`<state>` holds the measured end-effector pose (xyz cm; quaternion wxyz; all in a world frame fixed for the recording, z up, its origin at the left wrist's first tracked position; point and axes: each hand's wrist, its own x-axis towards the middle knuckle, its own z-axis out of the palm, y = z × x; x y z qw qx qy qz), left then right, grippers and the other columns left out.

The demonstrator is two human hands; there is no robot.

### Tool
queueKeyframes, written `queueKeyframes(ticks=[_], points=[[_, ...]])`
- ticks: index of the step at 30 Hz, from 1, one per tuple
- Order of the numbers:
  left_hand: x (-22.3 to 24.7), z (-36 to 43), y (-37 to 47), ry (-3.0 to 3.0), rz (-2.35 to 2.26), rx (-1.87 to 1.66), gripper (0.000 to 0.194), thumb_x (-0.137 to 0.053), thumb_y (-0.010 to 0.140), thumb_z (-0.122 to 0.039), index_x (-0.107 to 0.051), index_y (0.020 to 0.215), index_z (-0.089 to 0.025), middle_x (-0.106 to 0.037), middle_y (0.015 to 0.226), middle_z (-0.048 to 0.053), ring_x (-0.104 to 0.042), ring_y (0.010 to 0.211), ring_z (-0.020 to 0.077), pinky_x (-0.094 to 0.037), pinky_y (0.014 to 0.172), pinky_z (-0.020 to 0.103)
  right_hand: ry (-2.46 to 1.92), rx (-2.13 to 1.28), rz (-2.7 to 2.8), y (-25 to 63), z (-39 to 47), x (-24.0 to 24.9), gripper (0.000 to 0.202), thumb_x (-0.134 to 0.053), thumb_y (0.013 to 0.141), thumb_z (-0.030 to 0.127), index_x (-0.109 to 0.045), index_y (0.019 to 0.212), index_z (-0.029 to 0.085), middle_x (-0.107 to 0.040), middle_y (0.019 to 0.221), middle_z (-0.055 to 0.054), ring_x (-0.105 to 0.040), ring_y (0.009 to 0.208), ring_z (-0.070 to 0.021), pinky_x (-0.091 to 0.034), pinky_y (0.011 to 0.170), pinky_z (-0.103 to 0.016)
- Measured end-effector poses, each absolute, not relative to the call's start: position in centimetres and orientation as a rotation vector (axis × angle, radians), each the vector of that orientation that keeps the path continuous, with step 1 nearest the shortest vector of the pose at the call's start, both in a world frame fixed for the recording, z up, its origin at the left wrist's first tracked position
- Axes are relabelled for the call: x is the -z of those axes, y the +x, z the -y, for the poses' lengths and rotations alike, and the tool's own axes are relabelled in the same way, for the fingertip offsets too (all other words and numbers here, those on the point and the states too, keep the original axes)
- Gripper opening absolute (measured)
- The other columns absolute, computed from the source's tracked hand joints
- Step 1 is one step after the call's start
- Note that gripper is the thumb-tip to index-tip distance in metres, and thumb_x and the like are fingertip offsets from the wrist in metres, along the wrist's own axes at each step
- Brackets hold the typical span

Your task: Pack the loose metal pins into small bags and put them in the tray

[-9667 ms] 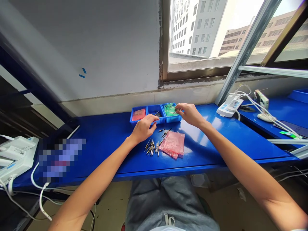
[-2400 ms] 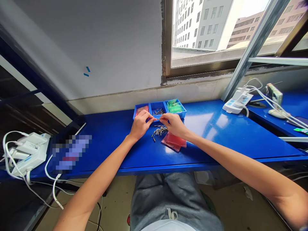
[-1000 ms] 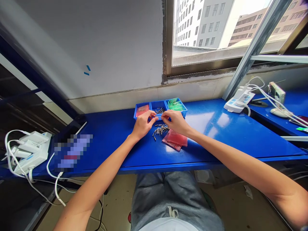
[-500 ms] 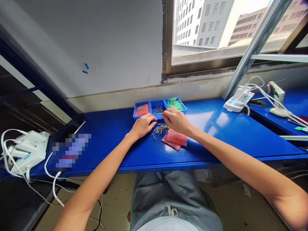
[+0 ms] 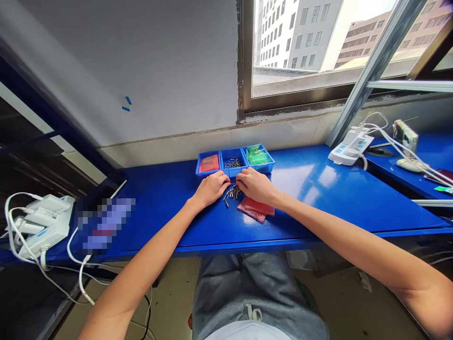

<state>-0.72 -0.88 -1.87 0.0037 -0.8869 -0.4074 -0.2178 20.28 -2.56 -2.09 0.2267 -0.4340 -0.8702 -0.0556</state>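
My left hand (image 5: 211, 188) rests low over the blue table, its fingers drawn together in a pinch at the left of a small pile of metal pin-like pieces (image 5: 233, 192). Across the pile, my right hand (image 5: 257, 185) is closed too, fingertips pointing down at the pieces. Whatever either hand pinches is too small and hidden to name. Partly under my right wrist lie red plastic bags (image 5: 253, 210). Just beyond both hands stands a blue three-part tray (image 5: 216, 173): red bags (image 5: 208, 163) at left, dark metal pieces (image 5: 232, 163) in the middle, green bags (image 5: 257, 155) at right.
White power strips with cables stand at the left (image 5: 53, 222) and right (image 5: 350, 150) of the table (image 5: 163, 198). A blurred-out object (image 5: 106, 224) lies at the left front. The wall and window rise behind the tray; a metal post (image 5: 375, 71) stands at right.
My right hand has come down and a little left, from the tray's middle compartment edge to the pile. My left fingers have drawn closer together.
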Motion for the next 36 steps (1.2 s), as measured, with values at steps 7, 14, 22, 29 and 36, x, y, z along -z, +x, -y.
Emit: queueKeyframes(ticks=[7, 14, 22, 29, 36], points=[[1.3, 1.2, -0.6, -2.725, 1.276, 0.818, 0.015, -0.05, 0.102, -0.024, -0.064, 0.102, -0.02, -0.071, 0.097, 0.007, -0.069, 0.087, 0.0216, -0.051, 0.071, 0.029, -1.197, 0.076, 2.345, 20.4, 2.2, 2.2, 0.022, -0.049, 0.103, 0.02, -0.071, 0.1, 0.017, -0.069, 0.096, -0.011, -0.06, 0.096, -0.0226, -0.046, 0.08, -0.033], [1.3, 1.2, -0.5, -2.805, 1.151, 1.034, 0.009, -0.055, 0.1, -0.022, -0.064, 0.103, -0.018, -0.073, 0.1, 0.006, -0.07, 0.09, 0.0204, -0.052, 0.079, 0.03, -1.213, 0.018, 2.311, 20.5, 2.2, 1.8, 0.024, -0.048, 0.104, 0.021, -0.07, 0.096, 0.017, -0.069, 0.095, -0.008, -0.058, 0.091, -0.0195, -0.042, 0.076, -0.029], [1.1, 1.1, -0.8, -2.797, 1.049, 1.051, 0.009, -0.058, 0.099, -0.024, -0.065, 0.099, -0.018, -0.07, 0.095, 0.004, -0.067, 0.086, 0.0185, -0.05, 0.077, 0.029, -1.13, -0.029, 2.323, 20.3, 2.6, 1.8, 0.024, -0.047, 0.104, 0.021, -0.069, 0.094, 0.017, -0.068, 0.092, -0.008, -0.058, 0.09, -0.0196, -0.04, 0.077, -0.03], [0.8, 1.4, -0.8, -2.733, 1.108, 1.005, 0.012, -0.062, 0.098, -0.031, -0.065, 0.098, -0.019, -0.066, 0.096, 0.004, -0.064, 0.081, 0.0163, -0.049, 0.073, 0.027, -1.03, -0.024, 2.29, 20.2, 2.7, 1.4, 0.022, -0.05, 0.1, 0.016, -0.065, 0.085, 0.016, -0.066, 0.084, -0.006, -0.055, 0.082, -0.0179, -0.039, 0.075, -0.03], [0.9, 1.4, -0.8, -2.75, 1.089, 0.907, 0.009, -0.062, 0.096, -0.025, -0.065, 0.098, -0.017, -0.067, 0.096, 0.005, -0.065, 0.083, 0.0181, -0.049, 0.071, 0.028, -0.937, -0.069, 2.28, 19.8, 2.9, 1.3, 0.019, -0.053, 0.1, 0.02, -0.065, 0.086, 0.018, -0.066, 0.083, -0.006, -0.057, 0.083, -0.019, -0.04, 0.077, -0.031]])
